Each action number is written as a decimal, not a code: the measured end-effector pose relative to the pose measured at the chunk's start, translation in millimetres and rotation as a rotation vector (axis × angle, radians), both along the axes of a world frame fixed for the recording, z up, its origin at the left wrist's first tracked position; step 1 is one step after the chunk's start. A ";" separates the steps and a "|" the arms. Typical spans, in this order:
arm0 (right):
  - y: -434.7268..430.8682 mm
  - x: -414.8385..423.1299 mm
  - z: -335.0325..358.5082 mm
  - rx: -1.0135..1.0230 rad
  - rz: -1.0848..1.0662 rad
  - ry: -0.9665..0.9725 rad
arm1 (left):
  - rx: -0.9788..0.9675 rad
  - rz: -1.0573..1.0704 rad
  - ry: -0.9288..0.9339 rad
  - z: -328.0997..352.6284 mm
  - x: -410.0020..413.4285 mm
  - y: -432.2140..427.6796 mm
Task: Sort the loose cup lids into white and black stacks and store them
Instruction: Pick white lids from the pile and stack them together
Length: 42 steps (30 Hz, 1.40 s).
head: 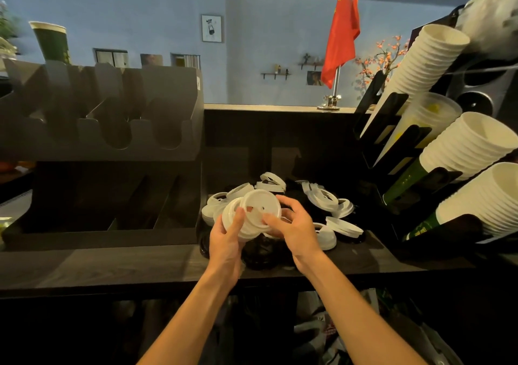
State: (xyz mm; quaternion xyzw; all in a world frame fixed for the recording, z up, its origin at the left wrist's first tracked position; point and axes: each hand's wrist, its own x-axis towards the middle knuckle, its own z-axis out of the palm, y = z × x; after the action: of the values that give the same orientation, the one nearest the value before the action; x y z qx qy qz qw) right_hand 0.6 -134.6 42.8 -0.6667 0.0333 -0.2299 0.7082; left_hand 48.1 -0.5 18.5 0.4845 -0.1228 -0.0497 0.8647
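- Two bare forearms reach in from the bottom edge and meet over the tabletop (112, 266), a dark slab with a faint wood grain.
- Left grip (227, 238): clasped around a white stack (246, 228) of nested lids, thumb across the front and fingers curled behind, holding it tilted above the pile.
- Right grip (294, 230): pinching the right rim of the top lid (262, 205), thumb in front and fingers hooked behind. This lid is a round, matte white plastic disc with a raised rim and small sip and vent holes.
- Black lids (258, 252): glossy and dark, heaped on the tabletop directly under the hands, hard to tell apart in the shadow.
- Loose white lids (325, 199): thin domed rings scattered at all angles over and around the black ones, just behind and to the right of the hands.
- Rack (112, 112): on the left, grey, flat-panelled, with U-shaped cut-outs along its front.
- Cups (471, 146): on the right, ribbed white paper stacks slanting out of a black holder.
- Flag (342, 37): far back, red cloth on a metal pole against a blue wall.
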 end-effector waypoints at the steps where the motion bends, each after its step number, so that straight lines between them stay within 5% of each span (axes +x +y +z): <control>1: 3.7 0.7 -0.1 -0.052 -0.044 0.009 | -0.001 -0.002 0.001 1.3 -0.5 2.3; 5: 11.0 3.2 2.1 -0.334 -0.143 0.117 | -0.012 -0.004 0.040 4.1 1.3 15.1; 10: 10.0 4.4 15.7 -0.652 0.015 0.105 | 0.010 -0.015 0.005 8.5 1.9 29.3; 15: 25.3 3.6 20.8 -0.491 -0.096 0.216 | -0.111 -0.018 0.072 7.2 -0.6 29.6; 20: 47.6 3.1 12.4 -0.542 -0.195 0.258 | -0.255 -0.018 0.170 6.2 -5.2 26.0; 29: 52.2 1.6 5.8 -0.700 -0.264 0.251 | -0.034 -0.039 -0.019 -1.3 -1.0 32.4; 33: 42.8 3.1 3.1 -0.632 -0.058 0.163 | 0.009 -0.034 -0.009 -3.5 -2.3 29.7; 39: -8.5 10.3 8.7 -0.836 -0.394 0.256 | 0.056 0.074 0.041 -3.5 5.0 24.5; 42: -18.1 17.9 5.8 -1.108 -0.275 0.434 | 0.099 0.134 0.077 -8.9 9.4 21.0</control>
State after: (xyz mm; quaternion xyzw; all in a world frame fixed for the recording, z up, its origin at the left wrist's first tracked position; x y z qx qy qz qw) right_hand 18.5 -152.8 48.6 -0.9572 0.1379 -0.1612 0.1971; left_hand 57.6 20.5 9.6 0.5314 -0.0544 -0.0163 0.8452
